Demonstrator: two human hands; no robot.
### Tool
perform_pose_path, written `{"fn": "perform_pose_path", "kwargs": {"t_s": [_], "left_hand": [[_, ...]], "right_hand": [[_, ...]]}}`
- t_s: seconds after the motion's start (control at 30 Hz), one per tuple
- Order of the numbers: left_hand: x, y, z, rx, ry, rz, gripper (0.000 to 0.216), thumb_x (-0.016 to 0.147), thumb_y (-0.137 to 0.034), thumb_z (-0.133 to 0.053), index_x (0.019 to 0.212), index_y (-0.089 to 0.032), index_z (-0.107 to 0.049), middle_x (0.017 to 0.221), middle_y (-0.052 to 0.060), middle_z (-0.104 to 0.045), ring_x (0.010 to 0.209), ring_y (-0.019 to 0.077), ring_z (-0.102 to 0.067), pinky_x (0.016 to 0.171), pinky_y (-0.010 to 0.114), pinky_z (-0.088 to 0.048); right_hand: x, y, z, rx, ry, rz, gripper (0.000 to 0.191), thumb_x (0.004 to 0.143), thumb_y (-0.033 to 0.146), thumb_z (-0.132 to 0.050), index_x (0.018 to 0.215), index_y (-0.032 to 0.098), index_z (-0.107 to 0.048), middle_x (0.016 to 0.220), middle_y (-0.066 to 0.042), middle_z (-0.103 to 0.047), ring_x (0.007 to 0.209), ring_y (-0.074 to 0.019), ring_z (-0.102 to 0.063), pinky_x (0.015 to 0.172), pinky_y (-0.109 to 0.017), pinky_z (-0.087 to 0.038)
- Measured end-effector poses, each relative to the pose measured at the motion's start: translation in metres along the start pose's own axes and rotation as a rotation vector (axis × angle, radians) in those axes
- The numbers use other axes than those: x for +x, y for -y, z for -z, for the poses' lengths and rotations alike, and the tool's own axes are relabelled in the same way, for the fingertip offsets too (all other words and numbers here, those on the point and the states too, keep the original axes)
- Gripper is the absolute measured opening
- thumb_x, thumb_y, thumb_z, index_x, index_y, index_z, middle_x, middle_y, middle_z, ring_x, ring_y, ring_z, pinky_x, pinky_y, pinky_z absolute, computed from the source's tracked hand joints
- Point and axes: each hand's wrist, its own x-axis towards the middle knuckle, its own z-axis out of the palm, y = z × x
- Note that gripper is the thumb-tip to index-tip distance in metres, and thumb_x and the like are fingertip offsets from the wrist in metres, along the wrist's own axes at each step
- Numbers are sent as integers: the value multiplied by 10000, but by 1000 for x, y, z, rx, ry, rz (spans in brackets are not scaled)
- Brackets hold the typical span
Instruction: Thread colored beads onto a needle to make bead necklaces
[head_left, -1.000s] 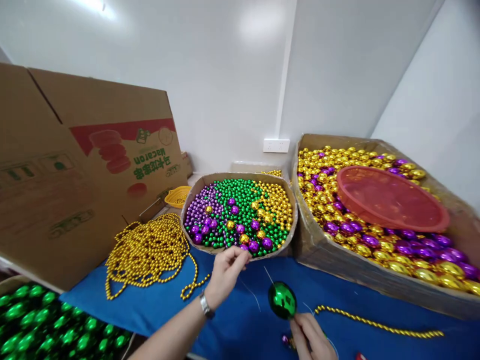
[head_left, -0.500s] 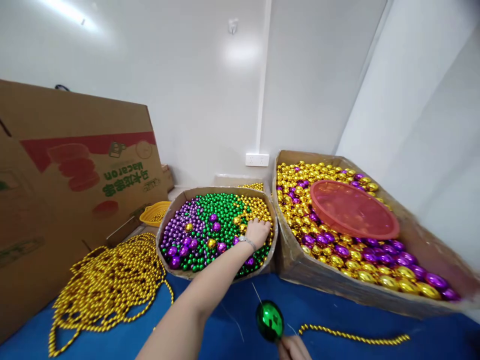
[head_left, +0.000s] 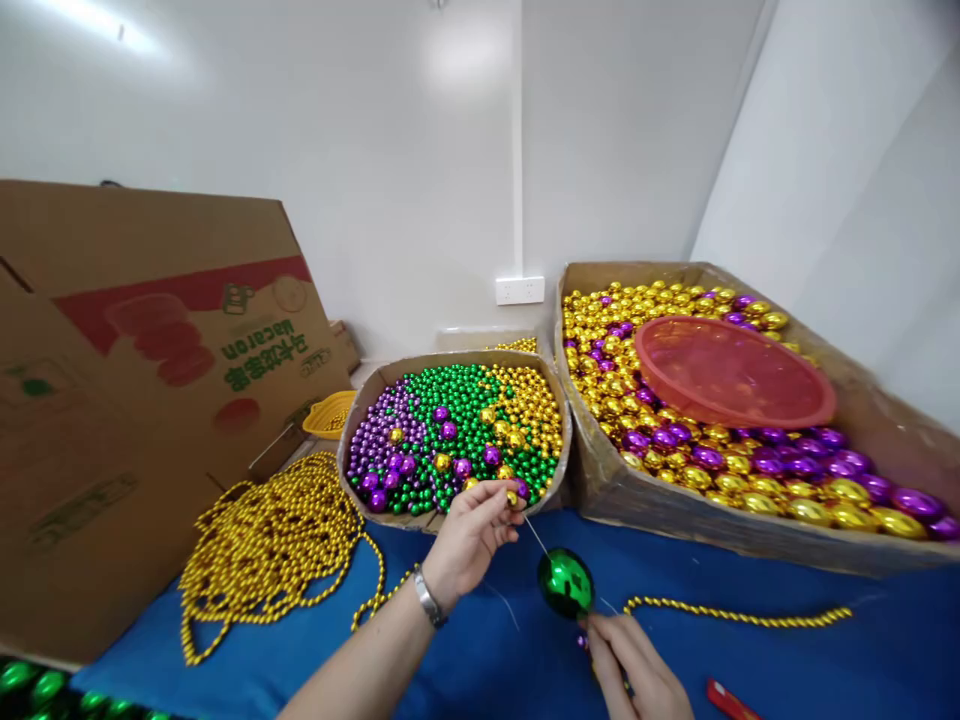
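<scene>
My left hand (head_left: 472,535), with a metal band at its wrist, pinches a small gold bead (head_left: 512,498) between thumb and fingertips. The bead is at the upper end of a thin, straight strand (head_left: 536,535), which rises from a large shiny green ball (head_left: 566,582). My right hand (head_left: 637,660) grips the green ball's lower end. Small purple and gold beads show by its fingers, partly hidden. Just behind my left hand is a cardboard tray (head_left: 349,430) of purple, green and gold beads.
A bigger cardboard box (head_left: 675,500) at right holds gold and purple balls and a red plastic basin (head_left: 735,370). Gold bead strands (head_left: 277,550) lie piled at left, beside a tall carton (head_left: 150,400). One gold strand (head_left: 735,612) and a red object (head_left: 727,700) lie on the blue cloth (head_left: 525,660).
My left hand has come back from the gold beads in the tray to the strand above the green ball, holding a gold bead. The view has shifted, showing more of my right hand.
</scene>
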Motion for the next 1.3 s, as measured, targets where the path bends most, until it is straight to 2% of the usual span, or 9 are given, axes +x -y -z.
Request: {"fn": "perform_pose_path", "kwargs": {"t_s": [0.13,0.3,0.57,0.67,0.8,0.93,1.07,1.2,1.3], "left_hand": [[-14,2,5,-85,-71,8,249,746,-268,-698,953,-139,-650,827,60,-635,710,117,-592,590,215,-461],[-20,5,11,-58,-92,-30,249,711,-263,-727,924,-152,-660,828,38,-609,721,122,-585,586,218,-462],[-34,14,13,317,-103,-194,307,666,-248,-758,943,-159,-660,814,33,-628,746,128,-557,667,227,-460],[-42,29,17,315,-95,-124,272,717,-307,-713,931,-150,-659,854,55,-647,698,123,-558,611,220,-455],[-51,41,25,445,-133,-97,238,760,-359,-663,797,-124,-685,746,59,-670,629,121,-561,585,221,-447],[-51,24,20,548,-124,-154,238,763,-372,-652,808,-141,-688,764,70,-699,678,163,-616,609,245,-482],[-45,-7,-2,559,-73,-233,236,770,-374,-644,827,-148,-679,791,75,-709,700,175,-637,626,263,-506],[-32,-25,-17,525,16,-286,271,792,-400,-612,832,-138,-673,790,77,-698,675,165,-625,620,266,-504],[-9,-26,-12,659,107,-354,347,883,-412,-455,972,-145,-659,913,97,-683,795,186,-621,691,292,-495]], "right_hand": [[0,5,-6,-4,3,83,222,933,303,-406,1002,225,-601,835,-47,-629,736,-138,-645,649,-184,-522],[-1,8,-8,-48,-12,115,218,934,295,-406,988,221,-604,821,-47,-627,725,-141,-646,634,-192,-524],[-6,5,-15,-158,-28,185,252,939,300,-381,992,215,-612,770,-47,-626,676,-149,-649,614,-214,-525],[-12,-2,-28,-179,-14,170,246,947,287,-353,992,214,-583,779,-45,-642,694,-149,-661,622,-219,-532],[-19,-14,-36,-203,35,121,225,941,290,-353,1036,208,-540,852,-53,-678,743,-157,-682,610,-224,-550],[-6,-9,-28,-218,77,81,276,929,279,-377,1159,203,-511,976,-69,-671,867,-159,-672,700,-236,-553],[24,13,-22,-144,56,118,335,923,280,-392,1229,198,-503,1108,-93,-632,1014,-172,-620,837,-262,-516],[43,25,-17,21,84,58,269,931,302,-378,1043,210,-605,954,-64,-678,807,-153,-669,718,-228,-539],[52,28,-6,97,101,-54,291,937,356,-367,974,204,-613,816,-45,-679,642,-140,-658,595,-218,-532]]}}
